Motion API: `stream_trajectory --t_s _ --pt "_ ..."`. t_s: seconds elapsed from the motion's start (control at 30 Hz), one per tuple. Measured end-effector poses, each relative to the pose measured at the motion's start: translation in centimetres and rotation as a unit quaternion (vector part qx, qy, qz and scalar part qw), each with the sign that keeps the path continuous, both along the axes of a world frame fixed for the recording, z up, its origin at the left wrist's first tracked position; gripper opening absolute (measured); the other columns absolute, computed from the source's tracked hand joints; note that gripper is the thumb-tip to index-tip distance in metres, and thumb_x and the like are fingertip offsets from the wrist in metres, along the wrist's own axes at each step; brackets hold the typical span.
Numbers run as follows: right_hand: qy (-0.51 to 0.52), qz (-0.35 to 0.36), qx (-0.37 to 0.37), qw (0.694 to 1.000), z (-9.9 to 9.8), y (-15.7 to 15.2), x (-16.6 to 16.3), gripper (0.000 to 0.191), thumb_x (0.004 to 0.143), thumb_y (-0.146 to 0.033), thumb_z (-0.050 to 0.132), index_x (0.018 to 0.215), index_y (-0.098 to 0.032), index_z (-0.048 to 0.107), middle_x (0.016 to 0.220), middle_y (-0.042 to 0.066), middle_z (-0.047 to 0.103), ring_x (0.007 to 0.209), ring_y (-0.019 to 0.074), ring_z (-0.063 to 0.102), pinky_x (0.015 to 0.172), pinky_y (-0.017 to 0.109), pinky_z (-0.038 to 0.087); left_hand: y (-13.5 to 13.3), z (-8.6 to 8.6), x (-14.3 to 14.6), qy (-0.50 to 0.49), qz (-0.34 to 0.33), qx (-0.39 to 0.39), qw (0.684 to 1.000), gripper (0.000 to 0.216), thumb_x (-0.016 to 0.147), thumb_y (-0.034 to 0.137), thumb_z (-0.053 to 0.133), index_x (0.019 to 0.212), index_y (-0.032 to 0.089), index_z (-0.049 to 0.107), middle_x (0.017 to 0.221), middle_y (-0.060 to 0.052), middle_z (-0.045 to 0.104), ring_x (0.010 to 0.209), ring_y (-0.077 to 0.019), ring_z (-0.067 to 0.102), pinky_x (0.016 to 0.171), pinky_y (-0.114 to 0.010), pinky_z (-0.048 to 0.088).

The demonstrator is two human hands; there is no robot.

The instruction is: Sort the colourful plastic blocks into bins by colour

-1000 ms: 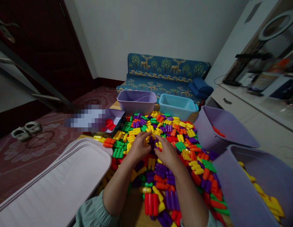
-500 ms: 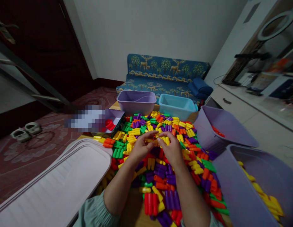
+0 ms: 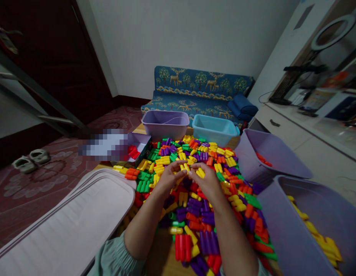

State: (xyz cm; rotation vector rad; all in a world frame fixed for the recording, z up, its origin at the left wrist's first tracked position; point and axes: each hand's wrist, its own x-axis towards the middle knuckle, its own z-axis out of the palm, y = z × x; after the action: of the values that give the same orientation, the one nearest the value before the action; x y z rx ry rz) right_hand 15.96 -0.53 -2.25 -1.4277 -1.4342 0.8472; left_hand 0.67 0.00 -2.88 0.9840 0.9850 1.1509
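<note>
A heap of small plastic bullet-shaped blocks [image 3: 201,199] in yellow, red, orange, green and purple covers the low table. My left hand [image 3: 168,178] and my right hand [image 3: 207,180] meet above the middle of the heap. Both pinch a cluster of yellow blocks [image 3: 192,171] between their fingertips. The fingers of each hand are curled around these pieces.
A lilac bin [image 3: 310,230] at the near right holds yellow blocks. Another lilac bin [image 3: 270,157] behind it holds red ones. A lilac tub [image 3: 165,124] and a blue tub [image 3: 214,130] stand at the far edge. A pale lid [image 3: 68,222] lies to the left.
Both hands rose from the heap and came together, lifting yellow blocks with them. The fingertips now touch over the pile.
</note>
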Motion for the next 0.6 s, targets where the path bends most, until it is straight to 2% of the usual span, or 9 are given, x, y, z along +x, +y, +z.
stream_trajectory --t_s 0.1,0.2,0.27,0.37,0.43,0.5,0.6 --pt "-0.035 -0.037 0.021 0.998 0.2 0.2 0.7 0.032 0.074 -0.04 0.062 0.097 -0.019 0.066 0.099 0.007 0.071 0.089 0.0239 0.067 0.082 0.037 0.051 0.0 0.4 -0.1 -0.082 0.031 -0.093 0.992 0.045 0.069 0.021 0.076 0.112 0.017 0.064 0.082 -0.002 0.065 0.064 -0.0099 0.061 0.05 -0.016 0.042" --pt "-0.116 -0.031 0.017 0.993 0.6 0.2 1.3 0.036 0.073 -0.033 0.065 0.106 -0.019 0.067 0.113 0.01 0.069 0.108 0.0267 0.063 0.096 0.041 0.047 0.2 1.0 -0.4 -0.195 0.039 -0.147 0.969 0.034 0.079 0.02 0.067 0.112 0.015 0.062 0.09 -0.005 0.068 0.074 -0.0132 0.067 0.059 -0.019 0.051" --pt "-0.157 -0.002 0.03 0.987 0.8 0.1 1.2 0.039 0.073 -0.029 0.068 0.111 -0.02 0.067 0.118 0.01 0.067 0.113 0.0265 0.061 0.1 0.042 0.045 0.3 1.3 -0.6 -0.259 0.013 -0.175 0.95 0.029 0.087 0.027 0.058 0.113 0.014 0.061 0.087 -0.007 0.067 0.076 -0.0158 0.068 0.064 -0.024 0.055" --pt "-0.185 0.049 0.067 0.979 1.1 -0.4 0.3 0.044 0.074 -0.024 0.069 0.117 -0.022 0.065 0.123 0.008 0.065 0.111 0.0236 0.062 0.098 0.038 0.048 0.3 1.7 -0.9 -0.313 -0.045 -0.206 0.926 0.038 0.095 0.036 0.044 0.121 0.012 0.057 0.082 -0.008 0.067 0.074 -0.0181 0.069 0.064 -0.027 0.055" --pt "-0.207 0.081 0.073 0.972 1.2 -0.8 -0.4 0.049 0.073 -0.023 0.072 0.121 -0.025 0.064 0.125 0.007 0.062 0.109 0.0231 0.063 0.095 0.037 0.05 0.2 1.8 -1.0 -0.333 -0.078 -0.206 0.917 0.044 0.097 0.039 0.037 0.126 0.011 0.055 0.086 -0.01 0.068 0.076 -0.0195 0.069 0.067 -0.029 0.055" --pt "-0.249 0.095 0.073 0.961 1.2 -1.2 -0.9 0.052 0.07 -0.024 0.076 0.121 -0.027 0.065 0.128 0.007 0.059 0.112 0.0253 0.061 0.096 0.04 0.049 0.1 1.8 -1.0 -0.342 -0.107 -0.202 0.911 0.049 0.098 0.042 0.034 0.128 0.011 0.055 0.091 -0.013 0.068 0.079 -0.0214 0.069 0.069 -0.032 0.055" --pt "-0.291 0.094 0.07 0.949 1.1 -1.4 -1.3 0.044 0.069 -0.022 0.077 0.113 -0.027 0.069 0.134 0.008 0.054 0.114 0.0279 0.06 0.099 0.044 0.047 0.0 1.5 -0.9 -0.338 -0.137 -0.189 0.912 0.052 0.096 0.046 0.037 0.127 0.01 0.057 0.097 -0.015 0.069 0.081 -0.0233 0.068 0.067 -0.032 0.054"
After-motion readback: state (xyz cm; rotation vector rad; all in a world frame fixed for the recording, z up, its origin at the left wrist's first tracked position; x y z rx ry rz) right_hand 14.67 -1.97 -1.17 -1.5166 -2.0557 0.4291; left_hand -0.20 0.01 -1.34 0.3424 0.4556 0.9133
